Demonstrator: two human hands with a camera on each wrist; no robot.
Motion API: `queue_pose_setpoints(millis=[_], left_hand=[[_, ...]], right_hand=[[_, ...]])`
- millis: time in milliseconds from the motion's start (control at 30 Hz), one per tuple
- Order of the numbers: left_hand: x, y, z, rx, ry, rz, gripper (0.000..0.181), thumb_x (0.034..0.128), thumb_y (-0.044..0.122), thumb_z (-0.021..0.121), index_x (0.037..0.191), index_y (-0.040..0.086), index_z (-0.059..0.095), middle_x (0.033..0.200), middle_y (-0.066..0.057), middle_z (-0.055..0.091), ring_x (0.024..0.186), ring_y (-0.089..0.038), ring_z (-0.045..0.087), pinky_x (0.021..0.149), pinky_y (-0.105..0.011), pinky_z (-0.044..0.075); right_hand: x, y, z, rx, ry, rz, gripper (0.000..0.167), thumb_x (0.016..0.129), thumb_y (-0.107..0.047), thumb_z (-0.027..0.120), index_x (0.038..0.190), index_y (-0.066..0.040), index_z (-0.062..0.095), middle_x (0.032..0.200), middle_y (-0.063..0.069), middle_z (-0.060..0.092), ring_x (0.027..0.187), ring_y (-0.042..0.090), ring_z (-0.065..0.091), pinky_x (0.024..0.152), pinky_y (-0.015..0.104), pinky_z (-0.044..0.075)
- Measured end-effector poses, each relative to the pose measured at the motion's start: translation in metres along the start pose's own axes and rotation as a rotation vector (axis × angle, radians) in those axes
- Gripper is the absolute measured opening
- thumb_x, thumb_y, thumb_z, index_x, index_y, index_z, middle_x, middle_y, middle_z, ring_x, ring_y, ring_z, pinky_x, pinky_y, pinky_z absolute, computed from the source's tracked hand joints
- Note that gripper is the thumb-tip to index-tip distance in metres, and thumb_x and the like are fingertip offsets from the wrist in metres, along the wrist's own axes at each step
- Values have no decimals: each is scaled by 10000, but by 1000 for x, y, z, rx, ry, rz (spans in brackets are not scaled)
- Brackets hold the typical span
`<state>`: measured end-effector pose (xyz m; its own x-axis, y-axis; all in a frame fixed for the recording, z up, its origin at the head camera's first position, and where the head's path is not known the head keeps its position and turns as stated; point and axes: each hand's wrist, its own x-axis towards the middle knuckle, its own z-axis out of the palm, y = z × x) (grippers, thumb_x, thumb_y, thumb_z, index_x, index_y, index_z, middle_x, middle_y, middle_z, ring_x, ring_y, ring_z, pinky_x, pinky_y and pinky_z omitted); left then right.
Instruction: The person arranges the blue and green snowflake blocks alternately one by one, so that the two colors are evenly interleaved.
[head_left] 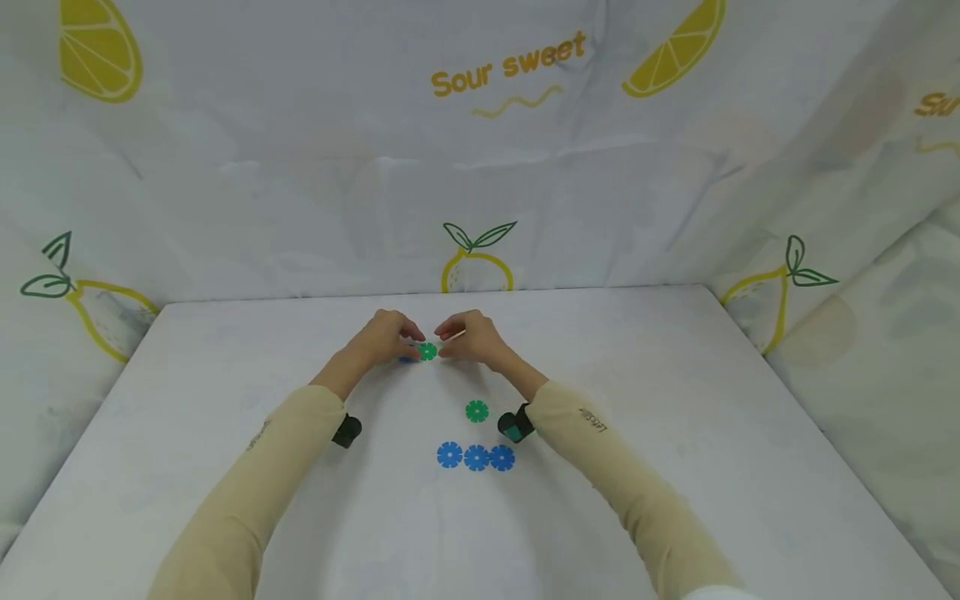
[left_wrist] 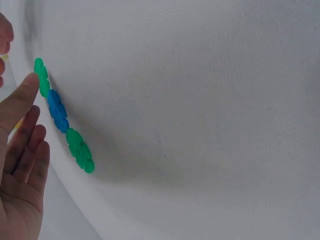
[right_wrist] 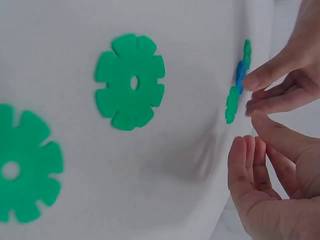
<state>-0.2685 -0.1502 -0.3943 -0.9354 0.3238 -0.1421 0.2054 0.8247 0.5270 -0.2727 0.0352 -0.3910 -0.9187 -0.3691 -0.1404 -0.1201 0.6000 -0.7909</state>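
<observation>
Head view: near the far edge of the white desk (head_left: 637,417), a row of green, blue and green notched plastic discs (left_wrist: 57,112), long axis sideways, right end toward the right hand (head_left: 476,339), nearer to the left hand (head_left: 382,340), with fingers of both relaxed, gripping nothing.

In the head view, your left hand (head_left: 382,337) covers most of the far blue disc (head_left: 407,359). Right wrist: near green disc (right_wrist: 30,165) cut off left. Left wrist: your right hand (left_wrist: 5,35) mostly out. Left sleeve print (head_left: 258,435) too small.
</observation>
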Motion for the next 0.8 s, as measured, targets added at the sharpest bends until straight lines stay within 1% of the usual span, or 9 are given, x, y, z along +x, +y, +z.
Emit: queue_pose_setpoints(millis=[100, 167, 333, 467, 667, 800], left_hand=[[1, 0, 3, 8, 3, 21, 281, 825, 132, 761, 1084, 30, 719, 1138, -138, 665, 1104, -310, 568, 960, -435, 451], [1, -1, 5, 11, 2, 23, 287, 822, 132, 763, 1085, 25, 718, 1137, -136, 667, 1104, -304, 574, 960, -427, 455], [3, -1, 9, 8, -3, 28, 272, 824, 106, 757, 1071, 1, 715, 1120, -146, 673, 1090, -293, 588, 956, -412, 461], [3, 1, 10, 5, 0, 33, 240, 822, 79, 753, 1044, -7, 721, 1093, -145, 677, 1049, -278, 598, 934, -393, 476], [3, 4, 10, -13, 9, 27, 220, 808, 66, 763, 1013, -3, 728, 1066, -133, 676, 1031, -272, 589, 928, -386, 474], [3, 5, 10, -41, 4, 14, 218, 800, 64, 769, 1005, 0, 727, 1057, -131, 665, 1022, -267, 576, 927, -383, 465]], right_hand=[[-14, -1, -6, 51, -28, -19, 312, 820, -4, 734, 1125, 11, 672, 1077, 140, 679, 927, 218, 664, 810, 282, 526], [-24, -1, -8, 81, -62, -30, 329, 829, 3, 722, 1150, 24, 657, 1104, 162, 665, 928, 220, 661, 835, 289, 520], [-49, 2, -12, 110, -145, -61, 336, 844, 13, 702, 1174, 35, 640, 1128, 188, 647, 907, 205, 655, 852, 290, 521], [-71, 7, -15, 119, -207, -113, 321, 858, 14, 684, 1173, 52, 629, 1113, 201, 643, 885, 194, 641, 832, 275, 528], [-98, 24, -26, 145, -310, -232, 314, 872, 32, 658, 1182, 64, 614, 1120, 209, 636, 907, 209, 634, 818, 246, 525], [-113, 41, -35, 164, -402, -259, 304, 873, 38, 652, 1173, 74, 613, 1121, 212, 636, 942, 214, 628, 838, 251, 527]])
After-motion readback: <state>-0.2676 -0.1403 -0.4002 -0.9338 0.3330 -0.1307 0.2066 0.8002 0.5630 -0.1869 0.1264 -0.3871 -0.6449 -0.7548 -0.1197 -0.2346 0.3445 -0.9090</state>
